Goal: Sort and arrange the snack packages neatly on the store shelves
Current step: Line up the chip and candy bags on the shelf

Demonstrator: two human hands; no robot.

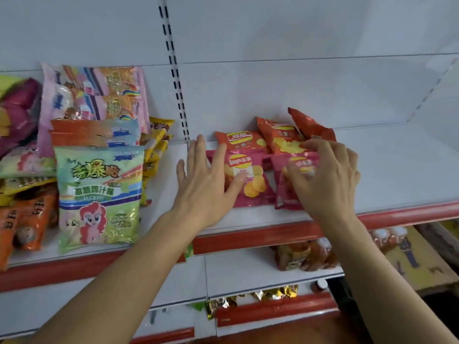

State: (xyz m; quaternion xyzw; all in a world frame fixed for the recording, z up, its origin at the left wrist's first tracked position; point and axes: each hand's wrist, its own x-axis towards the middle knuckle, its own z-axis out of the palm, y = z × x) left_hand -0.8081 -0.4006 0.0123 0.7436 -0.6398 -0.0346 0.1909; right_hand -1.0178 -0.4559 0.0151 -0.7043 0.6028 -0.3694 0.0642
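Observation:
Two pink chip bags lie on the white shelf (397,170). My left hand (206,180) rests with straight fingers on the left pink bag (253,184). My right hand (325,175) curls its fingers round the top of the right pink bag (285,194). Behind them stand orange chip bags: one at the left (238,140), one in the middle (280,140), and a third (310,125) leaning at the right.
Left of the slotted upright (178,95), stacks of large snack packs fill the shelf, a green pony-print pack (99,194) in front. Below are packaged goods (305,256) and gold-foil packets (273,294). The shelf has a red front rail (409,214).

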